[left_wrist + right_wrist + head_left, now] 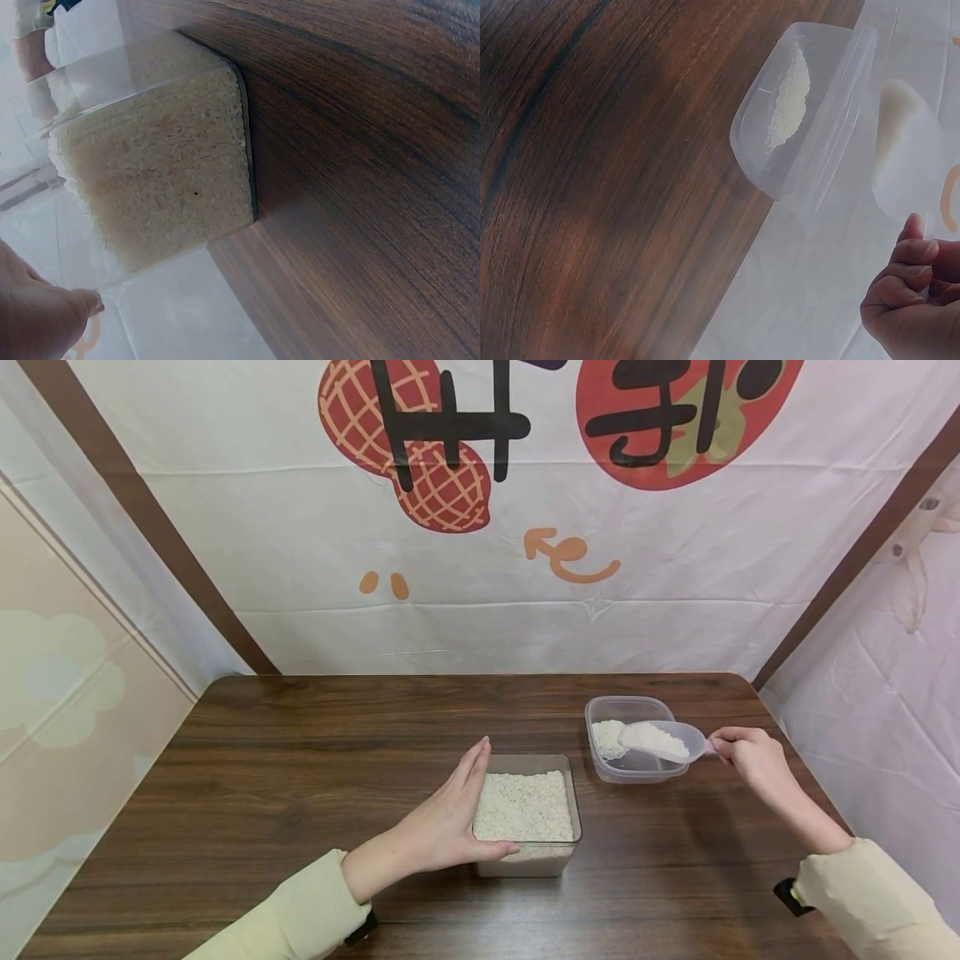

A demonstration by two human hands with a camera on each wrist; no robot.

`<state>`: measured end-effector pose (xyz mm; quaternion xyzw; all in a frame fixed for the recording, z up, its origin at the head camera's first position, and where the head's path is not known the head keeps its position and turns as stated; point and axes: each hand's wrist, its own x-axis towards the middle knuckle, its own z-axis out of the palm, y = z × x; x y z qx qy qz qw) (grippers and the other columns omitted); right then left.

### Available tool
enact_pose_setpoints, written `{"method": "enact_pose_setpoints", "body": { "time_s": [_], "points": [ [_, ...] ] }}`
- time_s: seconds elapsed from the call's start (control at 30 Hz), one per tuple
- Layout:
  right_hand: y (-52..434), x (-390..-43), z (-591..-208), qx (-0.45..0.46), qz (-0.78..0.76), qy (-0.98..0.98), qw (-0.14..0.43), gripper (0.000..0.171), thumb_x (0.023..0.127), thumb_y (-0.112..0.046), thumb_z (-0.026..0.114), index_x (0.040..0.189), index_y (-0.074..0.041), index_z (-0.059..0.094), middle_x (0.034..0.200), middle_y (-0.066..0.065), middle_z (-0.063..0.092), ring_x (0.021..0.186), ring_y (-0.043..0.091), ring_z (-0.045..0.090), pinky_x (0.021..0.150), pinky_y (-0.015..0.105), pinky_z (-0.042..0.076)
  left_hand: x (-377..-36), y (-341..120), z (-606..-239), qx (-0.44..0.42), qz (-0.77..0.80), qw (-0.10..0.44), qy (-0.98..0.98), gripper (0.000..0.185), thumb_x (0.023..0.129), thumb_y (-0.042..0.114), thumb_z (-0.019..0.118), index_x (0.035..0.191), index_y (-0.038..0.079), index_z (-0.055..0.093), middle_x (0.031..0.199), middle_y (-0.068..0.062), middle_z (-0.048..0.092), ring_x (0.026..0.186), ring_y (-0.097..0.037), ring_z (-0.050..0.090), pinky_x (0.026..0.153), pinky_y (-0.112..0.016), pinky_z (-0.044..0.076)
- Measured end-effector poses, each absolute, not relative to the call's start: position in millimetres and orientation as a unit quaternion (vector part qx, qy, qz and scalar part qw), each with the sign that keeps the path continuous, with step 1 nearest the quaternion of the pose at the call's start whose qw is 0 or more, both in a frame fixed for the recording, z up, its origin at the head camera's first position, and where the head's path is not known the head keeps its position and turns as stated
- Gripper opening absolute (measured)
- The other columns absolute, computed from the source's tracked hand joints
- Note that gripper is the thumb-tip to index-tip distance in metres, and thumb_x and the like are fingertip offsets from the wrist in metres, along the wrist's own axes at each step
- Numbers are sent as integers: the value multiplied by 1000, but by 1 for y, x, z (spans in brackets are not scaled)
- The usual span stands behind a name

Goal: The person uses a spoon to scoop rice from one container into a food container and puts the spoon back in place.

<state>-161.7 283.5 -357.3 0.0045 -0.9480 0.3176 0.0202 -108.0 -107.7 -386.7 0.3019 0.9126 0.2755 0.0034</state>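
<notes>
My right hand (753, 758) grips the handle of a translucent scoop (696, 739) loaded with white rice (651, 739). In the head view the scoop overlaps a small clear plastic tub (628, 773); the right wrist view shows it above the tub's rim. A small heap of rice (791, 105) lies inside that tub. Straight fingers of my left hand (442, 827) lie along the left side of a square clear container (573, 814), with the thumb across its near edge. Rice (165, 165) fills much of this container, seen through its wall in the left wrist view.
Both containers stand on a dark wood-grain table (300, 777), the small tub farther back and to the right. A white printed cloth (480, 635) hangs behind the table's far edge. More cloth (877, 710) hangs at the right side.
</notes>
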Motion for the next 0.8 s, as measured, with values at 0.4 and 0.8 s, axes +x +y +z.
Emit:
{"method": "enact_pose_setpoints", "body": {
  "time_s": [0.4,0.8],
  "points": [
    [283,-162,-358,19,297,-955,19,21,87,-8,43,73,-4,58,55,-5,40,48,11,33,45,28,26,-109,-107,-388,302,270,-1,914,116,70,55,68,144,-3,1,151,-15,4,133,-27,25,103,-39,31],
    [281,-162,-357,32,269,-962,30,24,87,-7,41,69,-7,56,53,-4,39,47,11,33,44,27,27,-109,-108,-387,301,272,3,914,116,71,56,67,144,-3,0,151,-16,4,132,-29,25,103,-40,31]
  ]
}}
